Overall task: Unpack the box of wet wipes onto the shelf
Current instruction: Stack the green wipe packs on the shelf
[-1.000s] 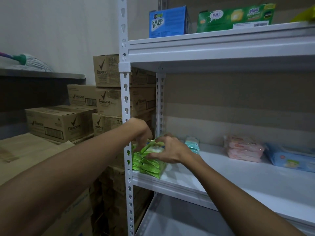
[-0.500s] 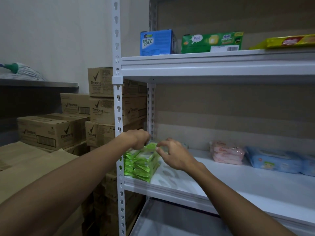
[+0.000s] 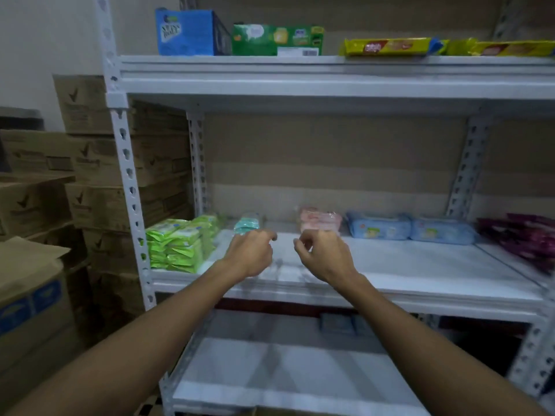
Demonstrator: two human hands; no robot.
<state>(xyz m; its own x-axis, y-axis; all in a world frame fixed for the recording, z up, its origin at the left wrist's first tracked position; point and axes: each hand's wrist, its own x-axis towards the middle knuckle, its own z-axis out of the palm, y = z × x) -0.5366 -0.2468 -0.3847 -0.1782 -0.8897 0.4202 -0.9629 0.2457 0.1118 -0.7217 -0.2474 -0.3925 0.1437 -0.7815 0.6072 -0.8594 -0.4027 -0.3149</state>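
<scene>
Both hands have come off the green packs and drawn back toward the middle of the shelf, and the view has swung right since half a second ago, so more of the rack shows.

A white slotted-steel rack [image 3: 330, 85] fills the view, with three boards in sight. Brown cardboard cartons [image 3: 114, 163] are stacked to its left, each with a tick logo; the name under it is too smeared to read. Nearer, at lower left, one brown carton with blue print [image 3: 33, 310] has a flap raised.

On the top board stand one blue card box [image 3: 192, 33], whose white panel looks to read SWISS ROLL, and one green card box [image 3: 276, 40] with a barcode label. Two long yellow foil packets [image 3: 387, 47] lie end to end beside them.

On the middle shelf [image 3: 420, 267] the soft bright-green plastic wet-wipe packs [image 3: 177, 244] lie flat at the far left end, beside the post. There are two stacks in front and more behind, and each pack has a pale label on top. Along the back of that board, left to right, are:
- one teal pack [image 3: 247, 226]
- a small pile of pink packs [image 3: 319, 222]
- two pale-blue packs [image 3: 378, 228] side by side
- a heap of maroon packets [image 3: 522, 238]

The left hand [image 3: 250, 255] and right hand [image 3: 324, 256] hover over the board, near each other but apart and to the right of the green stacks. Their fingers are loosely curled and hold nothing.
</scene>
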